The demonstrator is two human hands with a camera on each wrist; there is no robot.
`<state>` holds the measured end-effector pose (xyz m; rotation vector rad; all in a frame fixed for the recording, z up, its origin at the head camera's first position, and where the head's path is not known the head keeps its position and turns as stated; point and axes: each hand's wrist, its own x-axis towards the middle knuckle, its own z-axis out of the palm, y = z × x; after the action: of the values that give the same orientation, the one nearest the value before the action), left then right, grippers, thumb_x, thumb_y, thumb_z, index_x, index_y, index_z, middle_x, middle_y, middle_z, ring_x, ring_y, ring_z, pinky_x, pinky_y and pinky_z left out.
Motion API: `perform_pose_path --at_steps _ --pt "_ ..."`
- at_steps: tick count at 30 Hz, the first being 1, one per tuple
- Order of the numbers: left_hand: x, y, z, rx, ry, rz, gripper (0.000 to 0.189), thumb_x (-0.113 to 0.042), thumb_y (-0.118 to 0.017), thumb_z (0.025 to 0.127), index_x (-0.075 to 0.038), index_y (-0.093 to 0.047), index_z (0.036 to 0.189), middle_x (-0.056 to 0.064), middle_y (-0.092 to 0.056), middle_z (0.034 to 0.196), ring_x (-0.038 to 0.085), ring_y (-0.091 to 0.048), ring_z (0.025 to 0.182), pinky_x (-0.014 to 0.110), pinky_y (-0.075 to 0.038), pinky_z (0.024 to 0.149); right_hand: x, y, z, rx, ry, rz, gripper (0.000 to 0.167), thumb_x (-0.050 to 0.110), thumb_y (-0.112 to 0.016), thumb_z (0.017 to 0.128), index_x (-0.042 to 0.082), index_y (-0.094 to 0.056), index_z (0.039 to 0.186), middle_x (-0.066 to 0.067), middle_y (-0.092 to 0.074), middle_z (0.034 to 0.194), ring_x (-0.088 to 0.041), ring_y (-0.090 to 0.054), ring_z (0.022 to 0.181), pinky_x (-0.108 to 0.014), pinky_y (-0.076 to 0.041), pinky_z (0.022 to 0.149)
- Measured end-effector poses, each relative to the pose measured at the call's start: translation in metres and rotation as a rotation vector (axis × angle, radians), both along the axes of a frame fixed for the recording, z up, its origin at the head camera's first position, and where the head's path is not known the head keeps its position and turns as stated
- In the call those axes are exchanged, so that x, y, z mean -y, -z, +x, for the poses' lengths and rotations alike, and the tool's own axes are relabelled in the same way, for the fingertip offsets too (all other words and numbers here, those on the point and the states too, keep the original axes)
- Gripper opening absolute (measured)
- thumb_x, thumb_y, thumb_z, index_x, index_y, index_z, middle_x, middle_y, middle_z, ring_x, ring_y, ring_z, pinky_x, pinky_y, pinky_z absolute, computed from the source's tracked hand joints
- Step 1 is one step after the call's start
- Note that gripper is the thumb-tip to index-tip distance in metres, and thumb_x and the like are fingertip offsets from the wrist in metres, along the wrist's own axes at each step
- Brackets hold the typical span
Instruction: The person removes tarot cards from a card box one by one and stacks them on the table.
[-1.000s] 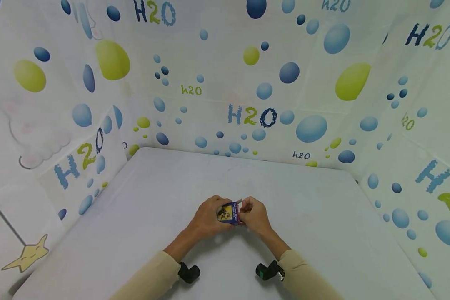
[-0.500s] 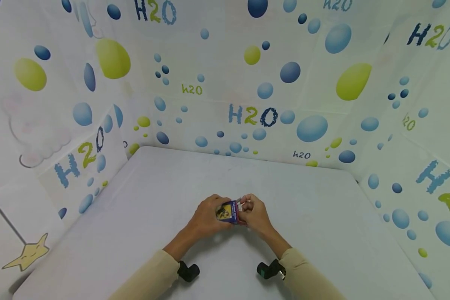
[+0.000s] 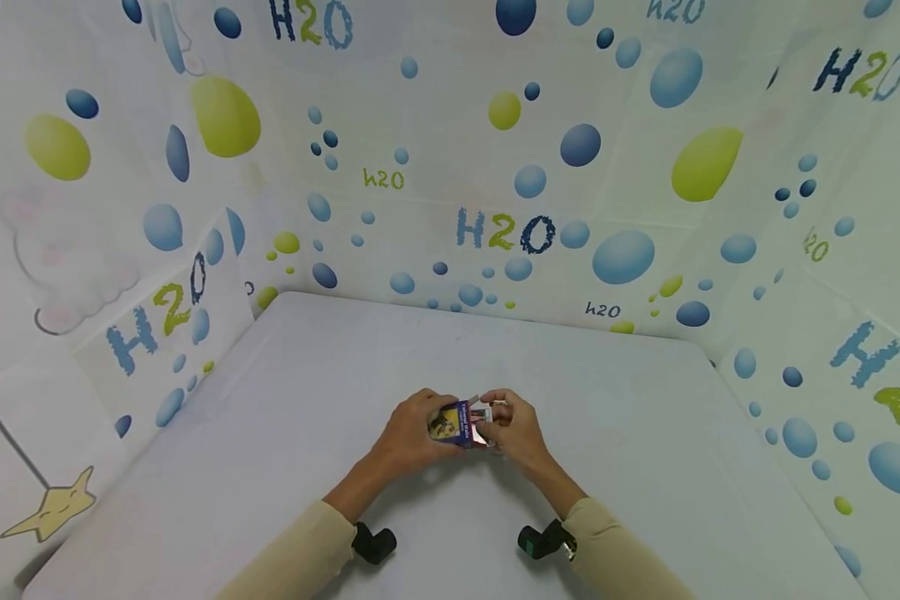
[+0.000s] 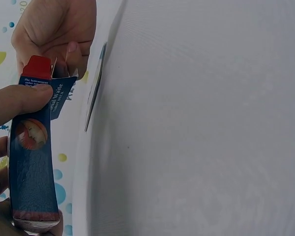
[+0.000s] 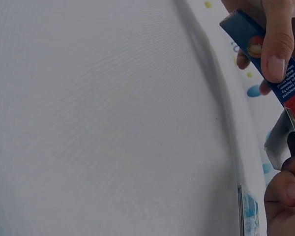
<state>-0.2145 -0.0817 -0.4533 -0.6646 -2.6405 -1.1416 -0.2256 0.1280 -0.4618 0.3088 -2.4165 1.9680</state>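
My left hand [image 3: 408, 433] grips a small dark blue tarot deck box [image 3: 446, 425] with a yellow picture on its face, raised over the table. Its end toward my right hand is opened, with a red tab [image 4: 38, 67] and a flap [image 4: 64, 96] standing out. In the head view, part of the cards [image 3: 483, 413] shows beyond that end. The fingers and thumb of my right hand [image 3: 521, 425] pinch them at the opening. How many cards they hold is hidden. The left thumb [image 5: 276, 56] presses along the box's narrow side in the right wrist view.
A white-covered table [image 3: 570, 392] spreads beneath both hands. Printed sheets with drops and H2O lettering [image 3: 504, 232] surround it at the back and sides. A thin flat thing [image 4: 96, 88] shows edge-on in the left wrist view; its kind is unclear.
My right hand has drawn slightly away to the right, and more of the cards shows outside the box. The left hand with the box has shifted a little left.
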Motion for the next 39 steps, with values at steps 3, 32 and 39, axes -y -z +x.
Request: perform_pose_path --at_steps 3,32,39 --pt "0.001 0.0 0.0 0.001 -0.002 0.005 0.068 -0.028 -0.094 0.071 -0.01 -0.066 0.131 0.003 -0.065 0.115 0.012 -0.057 0.096 0.035 -0.05 0.085 -0.001 0.002 0.0 -0.025 0.015 0.028 0.03 -0.006 -0.07 0.088 0.001 -0.067 0.117 -0.014 -0.072 0.087 -0.017 -0.062 0.072 -0.026 -0.05 0.058" --pt "0.005 0.001 0.0 0.026 -0.043 0.03 0.07 -0.025 -0.095 0.068 -0.013 -0.067 0.131 0.004 -0.065 0.115 0.015 -0.057 0.096 0.037 -0.048 0.086 -0.006 -0.03 0.021 -0.06 0.17 0.025 0.014 -0.01 -0.067 0.087 -0.014 -0.067 0.1 -0.019 -0.067 0.088 -0.011 -0.055 0.072 -0.022 -0.046 0.064" --pt "0.007 0.002 -0.002 0.019 -0.048 0.054 0.071 -0.026 -0.095 0.068 -0.011 -0.067 0.131 0.004 -0.064 0.116 0.016 -0.057 0.097 0.038 -0.047 0.086 -0.015 -0.006 0.005 -0.076 0.207 -0.024 0.008 -0.012 -0.068 0.083 -0.01 -0.067 0.091 -0.017 -0.069 0.083 -0.011 -0.059 0.068 -0.023 -0.048 0.059"
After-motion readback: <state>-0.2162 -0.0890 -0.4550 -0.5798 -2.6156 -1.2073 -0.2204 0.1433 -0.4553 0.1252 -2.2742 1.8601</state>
